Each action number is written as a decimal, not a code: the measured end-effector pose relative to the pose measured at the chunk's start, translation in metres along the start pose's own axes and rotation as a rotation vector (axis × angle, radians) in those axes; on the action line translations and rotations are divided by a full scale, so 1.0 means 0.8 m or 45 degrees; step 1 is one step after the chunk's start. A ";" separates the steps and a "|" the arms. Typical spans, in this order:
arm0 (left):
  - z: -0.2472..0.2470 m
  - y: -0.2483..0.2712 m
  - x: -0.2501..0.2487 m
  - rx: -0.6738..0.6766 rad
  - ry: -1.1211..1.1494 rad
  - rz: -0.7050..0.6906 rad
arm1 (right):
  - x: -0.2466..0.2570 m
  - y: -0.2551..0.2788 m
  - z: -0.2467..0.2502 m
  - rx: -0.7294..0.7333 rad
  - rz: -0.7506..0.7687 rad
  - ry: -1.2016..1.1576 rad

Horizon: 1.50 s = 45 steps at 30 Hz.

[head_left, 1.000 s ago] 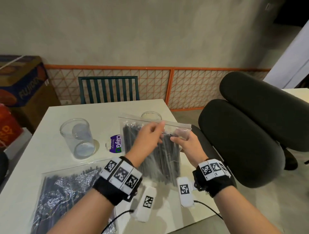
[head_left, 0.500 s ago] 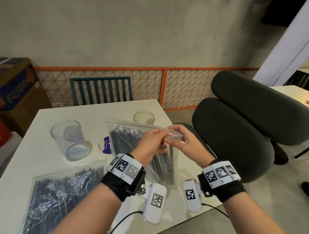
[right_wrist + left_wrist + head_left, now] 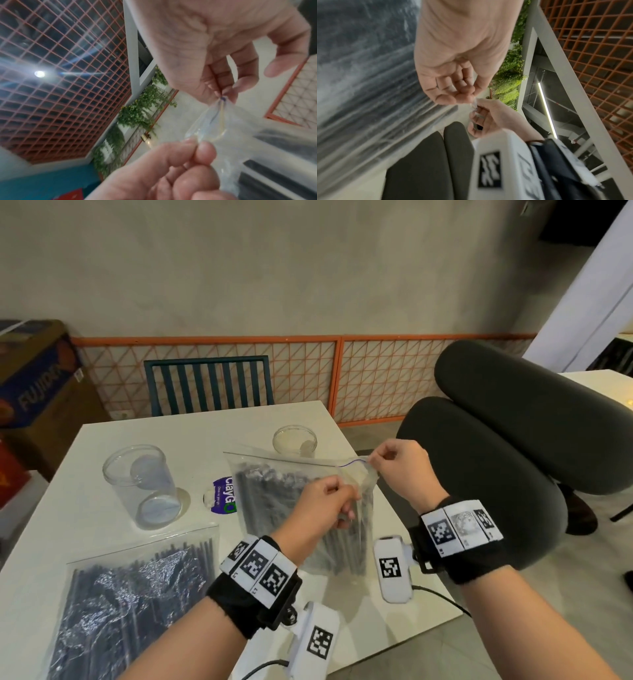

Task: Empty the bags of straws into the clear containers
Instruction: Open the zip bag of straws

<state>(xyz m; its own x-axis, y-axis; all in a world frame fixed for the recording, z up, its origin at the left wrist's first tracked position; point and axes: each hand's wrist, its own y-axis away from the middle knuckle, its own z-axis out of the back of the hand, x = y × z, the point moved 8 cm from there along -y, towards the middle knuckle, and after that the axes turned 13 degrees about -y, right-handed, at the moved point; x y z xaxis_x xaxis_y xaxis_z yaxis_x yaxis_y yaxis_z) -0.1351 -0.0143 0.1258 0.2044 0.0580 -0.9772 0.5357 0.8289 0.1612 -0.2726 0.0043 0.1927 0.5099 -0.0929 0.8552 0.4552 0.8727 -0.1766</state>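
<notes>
Zip bag of black straws [image 3: 274, 491] held up over the white table [image 3: 85, 508], top edge raised, lower end near or on the tabletop. Seal partly parted at the right corner; a thin blue zip line [image 3: 352, 463] shows there. Left hand [image 3: 325, 505] pinches the near film of the mouth, fingers curled on it. Right hand [image 3: 399, 470] pinches the far corner at the zip, thumb and forefinger closed on plastic; right wrist view shows the film stretched between the two pinches. Left wrist view is blurred, so how far the seal has opened is hard to judge.

Second bag of straws [image 3: 137, 594] lies flat on the table, near left, sealed as far as I can tell. Clear container [image 3: 144, 484] stands upright left of the held bag. Second container [image 3: 294, 440] behind the bag, only its rim showing. Purple-and-white label [image 3: 224, 499] lies between container and bag. Dark office chair [image 3: 496, 457] at right of the table.
</notes>
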 end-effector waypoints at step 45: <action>0.080 0.001 0.008 -0.260 0.066 0.125 | 0.043 -0.015 -0.108 0.282 0.218 0.205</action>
<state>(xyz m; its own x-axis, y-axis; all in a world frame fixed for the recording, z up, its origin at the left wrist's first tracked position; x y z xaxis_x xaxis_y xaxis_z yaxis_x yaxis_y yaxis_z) -0.0808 -0.0487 0.1283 0.2023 0.1679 -0.9648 0.3370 0.9131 0.2296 -0.1979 -0.0508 0.1822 0.6822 0.0053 0.7311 0.1916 0.9637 -0.1858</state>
